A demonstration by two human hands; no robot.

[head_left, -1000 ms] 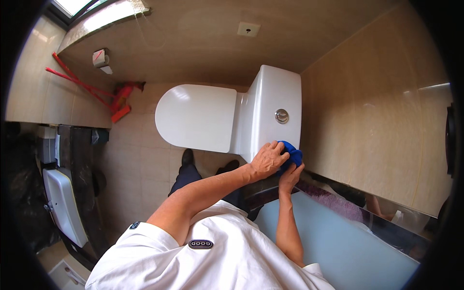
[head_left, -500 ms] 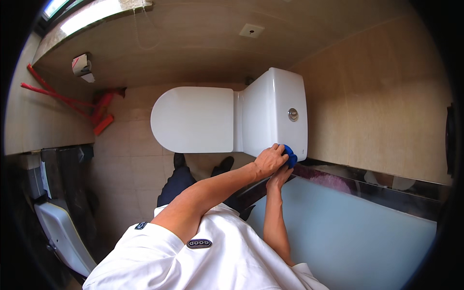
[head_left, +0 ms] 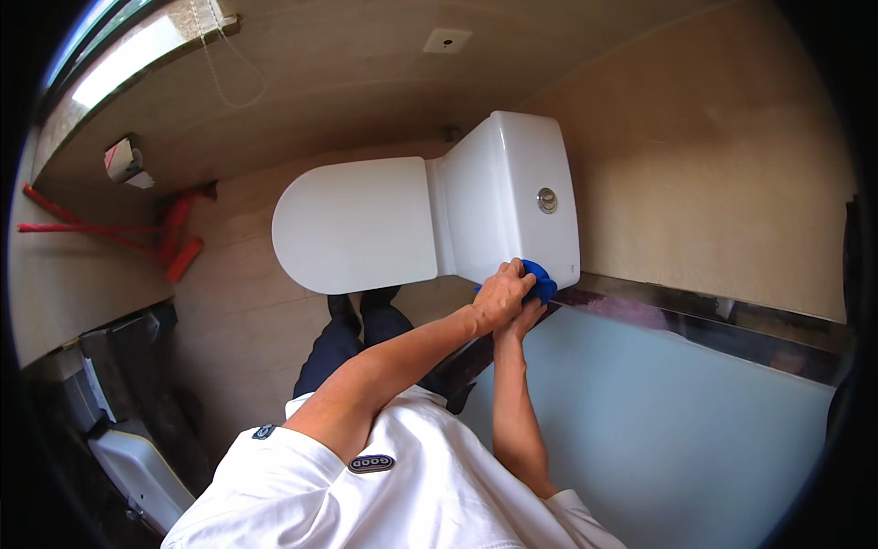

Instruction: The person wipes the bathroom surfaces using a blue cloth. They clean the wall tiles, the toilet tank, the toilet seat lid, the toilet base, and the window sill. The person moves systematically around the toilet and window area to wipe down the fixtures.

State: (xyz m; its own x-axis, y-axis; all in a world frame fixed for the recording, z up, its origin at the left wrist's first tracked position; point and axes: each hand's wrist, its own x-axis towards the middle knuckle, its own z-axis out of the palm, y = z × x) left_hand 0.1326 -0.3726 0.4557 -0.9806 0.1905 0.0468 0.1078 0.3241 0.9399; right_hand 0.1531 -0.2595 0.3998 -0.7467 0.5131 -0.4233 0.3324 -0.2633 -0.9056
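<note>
A white toilet with its lid (head_left: 352, 224) closed stands ahead, and its cistern (head_left: 508, 197) has a round flush button (head_left: 547, 199) on top. A blue cloth (head_left: 543, 282) is pressed against the near side of the cistern, close to its corner. My left hand (head_left: 501, 295) lies over the cloth with the fingers curled on it. My right hand (head_left: 523, 320) comes up from below, just under the left, and grips the same cloth. Most of the cloth is hidden by the hands.
A pale blue bathtub (head_left: 658, 421) with a dark ledge (head_left: 713, 316) fills the right. A red long-handled brush (head_left: 174, 242) leans at the left wall near a paper holder (head_left: 123, 163). A white basin (head_left: 137, 471) sits lower left. My legs and shoes (head_left: 361, 311) stand before the bowl.
The view has shifted, so the toilet now sits higher and further right. Both hands stay on the blue cloth at the cistern's near side with only small movement.
</note>
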